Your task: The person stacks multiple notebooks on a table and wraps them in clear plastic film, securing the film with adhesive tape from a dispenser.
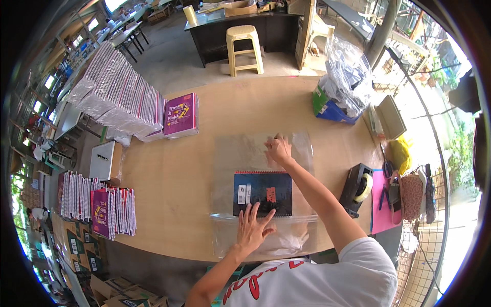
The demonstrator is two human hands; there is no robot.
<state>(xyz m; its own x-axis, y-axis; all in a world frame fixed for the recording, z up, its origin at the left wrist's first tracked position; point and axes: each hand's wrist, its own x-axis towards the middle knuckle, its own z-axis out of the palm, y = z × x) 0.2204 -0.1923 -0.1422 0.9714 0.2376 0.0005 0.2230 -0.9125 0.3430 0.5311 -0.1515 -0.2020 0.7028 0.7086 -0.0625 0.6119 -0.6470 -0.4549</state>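
Observation:
A dark blue spiral notebook (263, 190) lies on clear plastic sheeting (230, 153) at the middle of the table. Coils show along its top and bottom edges, and a white label and a red patch mark its cover. My left hand (250, 227) rests open on the notebook's near edge, fingers spread, with the plastic under the palm. Beyond the far edge, my right hand (279, 149) is on the plastic with its fingers bent together, seemingly pinching a fold of it. Its fingertips are partly hidden.
Tall stacks of wrapped notebooks (117, 94) and a purple book pile (181, 115) stand far left; more books (113, 212) are near left. At right are a tape dispenser (358, 187), scissors (387, 166), a pink sheet (381, 220) and a plastic-filled box (335, 105).

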